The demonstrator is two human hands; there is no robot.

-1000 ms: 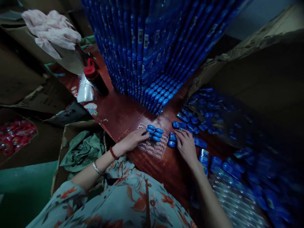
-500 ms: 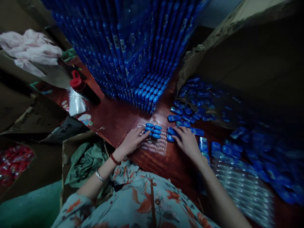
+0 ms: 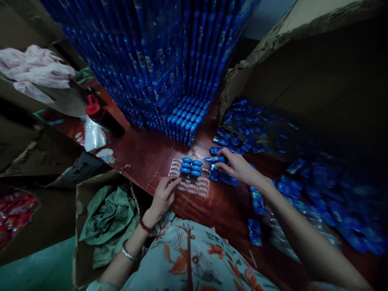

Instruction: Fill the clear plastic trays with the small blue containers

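Note:
A clear plastic tray (image 3: 194, 186) with rows of oval hollows lies on the red-brown table. Several blue flat packs (image 3: 190, 166) stand on edge in its far rows, showing their oval ends. My left hand (image 3: 163, 196) is closed, thumb and finger pinching at the tray's near left edge. Just right of the tray, my right hand (image 3: 238, 165) grips a blue pack (image 3: 214, 159) between thumb and fingers, tilted over other loose packs (image 3: 228, 178) on the table.
Tall stacks of blue packs (image 3: 151, 81) rise at the back. A large cardboard box (image 3: 291, 85) lies on its side at right, packs spilling out. Clear trays (image 3: 283, 238) are under my right forearm. A red-capped bottle (image 3: 104, 117) and a box with green cloth (image 3: 109, 218) are at left.
My left hand has drawn back from the standing packs to the tray's near left edge. My right hand has lifted a blue pack toward the tray. The view has swung right.

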